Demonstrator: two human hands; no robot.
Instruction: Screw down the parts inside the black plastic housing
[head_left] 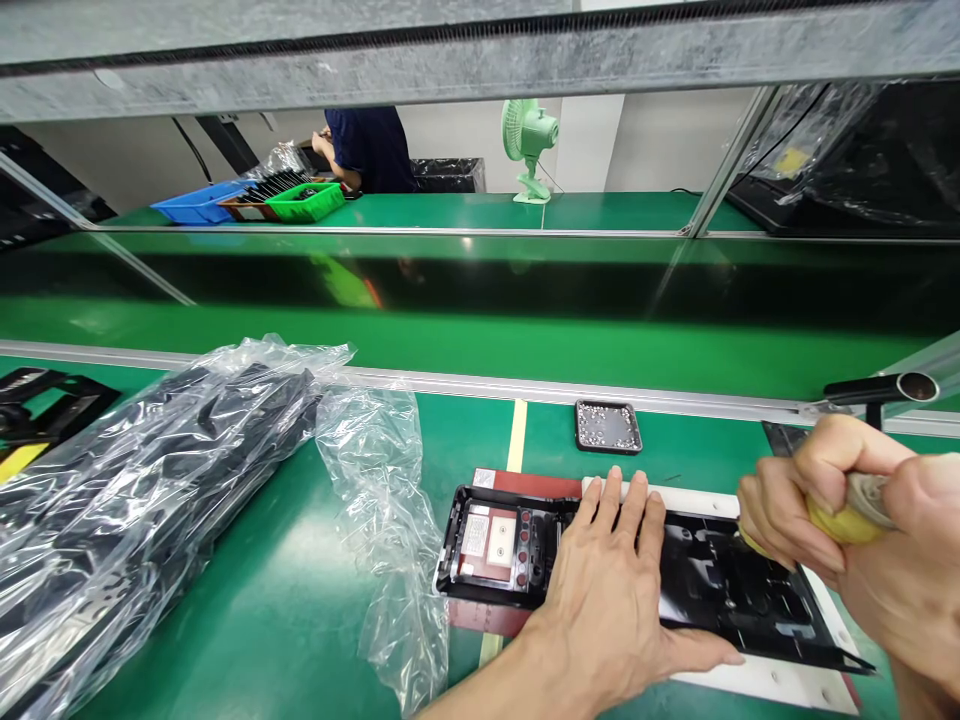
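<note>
A long black plastic housing (739, 580) lies on a white and red fixture (795, 685), with a window frame at its left end. My left hand (607, 590) is spread flat across the housing's middle, fingers stretched out, pressing on it. Over the right part of the housing, my right hand (832, 500) is wrapped round a screwdriver with a yellow grip (851, 520); its tip is hidden from view. Behind the fixture sits a small black tray (608, 427) holding many tiny screws.
Bagged black parts (202, 480) cover the left of the green bench, beside a crumpled clear bag (390, 540). A metal tube (885, 390) juts in at right. Beyond the rail are a green fan (529, 145), blue (191, 205) and green bins (307, 203), and a co-worker (371, 150).
</note>
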